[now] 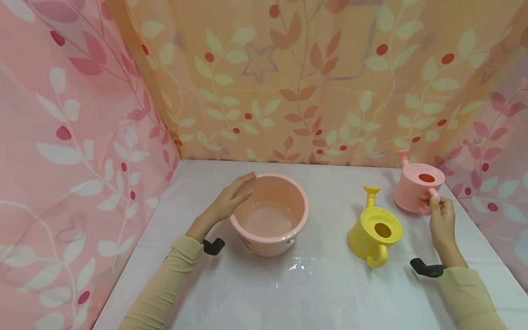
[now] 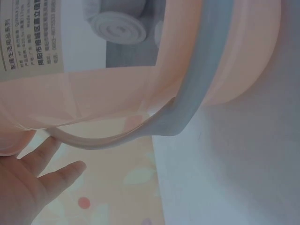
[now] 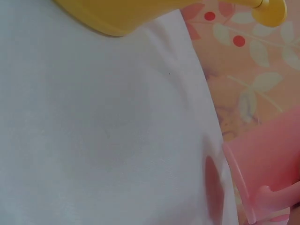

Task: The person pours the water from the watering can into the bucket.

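At the far right of the table in the head view, my right hand (image 1: pixel 443 224) grips the handle of a pink watering can (image 1: pixel 412 190). The can's spout points away from me, and its dark round opening faces up. In the right wrist view the pink can (image 3: pixel 269 164) shows at the right edge, with a pinkish patch beside it on the white tabletop. My left hand (image 1: pixel 228 199) rests at the left rim of a pink bucket (image 1: pixel 270 239), fingers extended. From the left wrist view, the bucket's pale curved handle (image 2: pixel 187 93) and a printed label (image 2: pixel 33 37) are visible.
A yellow watering can (image 1: pixel 373 233) stands between the bucket and the pink can, its handle towards me. Water (image 1: pixel 300 266) glistens on the white table (image 1: pixel 231 298) in front of the bucket. Floral cloth (image 1: pixel 305 82) hangs behind and on both sides.
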`<state>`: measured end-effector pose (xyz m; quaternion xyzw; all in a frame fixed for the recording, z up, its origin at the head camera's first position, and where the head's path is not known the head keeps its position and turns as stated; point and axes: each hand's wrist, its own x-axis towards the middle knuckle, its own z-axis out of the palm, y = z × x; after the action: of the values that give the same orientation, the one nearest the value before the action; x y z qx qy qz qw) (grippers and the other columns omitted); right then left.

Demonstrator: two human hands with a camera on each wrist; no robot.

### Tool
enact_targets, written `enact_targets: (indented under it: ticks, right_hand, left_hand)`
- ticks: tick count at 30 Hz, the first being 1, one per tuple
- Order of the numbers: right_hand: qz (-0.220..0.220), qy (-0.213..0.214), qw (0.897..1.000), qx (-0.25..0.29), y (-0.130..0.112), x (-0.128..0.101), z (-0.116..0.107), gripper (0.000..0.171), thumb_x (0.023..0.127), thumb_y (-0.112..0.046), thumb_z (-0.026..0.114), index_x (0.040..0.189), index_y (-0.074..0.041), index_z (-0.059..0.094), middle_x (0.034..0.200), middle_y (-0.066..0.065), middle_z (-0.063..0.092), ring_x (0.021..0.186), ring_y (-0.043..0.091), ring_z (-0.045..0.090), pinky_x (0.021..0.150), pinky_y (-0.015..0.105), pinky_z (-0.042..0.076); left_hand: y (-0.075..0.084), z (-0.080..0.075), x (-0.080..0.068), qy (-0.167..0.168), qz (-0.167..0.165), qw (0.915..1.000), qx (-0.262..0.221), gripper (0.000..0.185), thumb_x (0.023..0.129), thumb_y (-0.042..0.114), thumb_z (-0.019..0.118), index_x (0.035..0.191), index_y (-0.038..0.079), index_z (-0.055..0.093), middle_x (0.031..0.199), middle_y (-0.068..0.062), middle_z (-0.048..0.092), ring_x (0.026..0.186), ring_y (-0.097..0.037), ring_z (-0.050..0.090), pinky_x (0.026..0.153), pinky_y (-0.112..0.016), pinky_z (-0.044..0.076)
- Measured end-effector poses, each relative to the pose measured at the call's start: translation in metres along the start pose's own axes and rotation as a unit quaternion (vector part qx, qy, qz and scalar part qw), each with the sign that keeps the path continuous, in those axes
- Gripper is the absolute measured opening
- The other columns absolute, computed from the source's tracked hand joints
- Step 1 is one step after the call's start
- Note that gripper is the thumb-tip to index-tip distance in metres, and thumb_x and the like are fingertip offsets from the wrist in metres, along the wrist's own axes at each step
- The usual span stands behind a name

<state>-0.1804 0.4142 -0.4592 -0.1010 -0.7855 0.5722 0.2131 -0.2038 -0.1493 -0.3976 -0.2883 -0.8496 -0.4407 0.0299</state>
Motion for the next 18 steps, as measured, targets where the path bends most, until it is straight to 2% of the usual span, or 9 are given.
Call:
enact_targets:
  ticks: [3,8,18]
  right_hand:
    - [-0.001,-0.004,1.0,-0.007,0.003,0.0,-0.001,0.016,0.1,-0.032,0.035,0.113,-0.024,0.04,0.107,-0.02,0.053,0.106,-0.001,0.04,0.084,0.007,0.032]
    - [0.011,0.002,1.0,0.028,0.007,0.0,0.0,0.016,0.099,-0.033,0.037,0.111,-0.023,0.042,0.106,-0.019,0.054,0.106,0.0,0.042,0.083,0.008,0.032]
    - [0.015,-0.003,1.0,0.025,0.013,-0.002,0.0,0.015,0.099,-0.033,0.038,0.11,-0.024,0.042,0.106,-0.02,0.055,0.103,0.0,0.041,0.081,0.008,0.032]
  left_hand:
    - [0.0,0.0,0.0,-0.001,0.001,1.0,-0.001,0.047,0.096,0.021,0.049,0.141,0.013,0.038,0.149,-0.002,0.033,0.139,-0.019,0.024,0.112,-0.047,0.022]
    - [-0.001,-0.001,0.0,0.0,0.005,1.0,-0.003,0.047,0.097,0.025,0.048,0.141,0.014,0.038,0.149,-0.002,0.033,0.139,-0.02,0.024,0.112,-0.048,0.021]
    - [-0.002,0.0,-0.001,-0.002,-0.001,1.0,-0.006,0.047,0.097,0.024,0.049,0.141,0.014,0.038,0.149,-0.001,0.033,0.14,-0.018,0.023,0.112,-0.047,0.021]
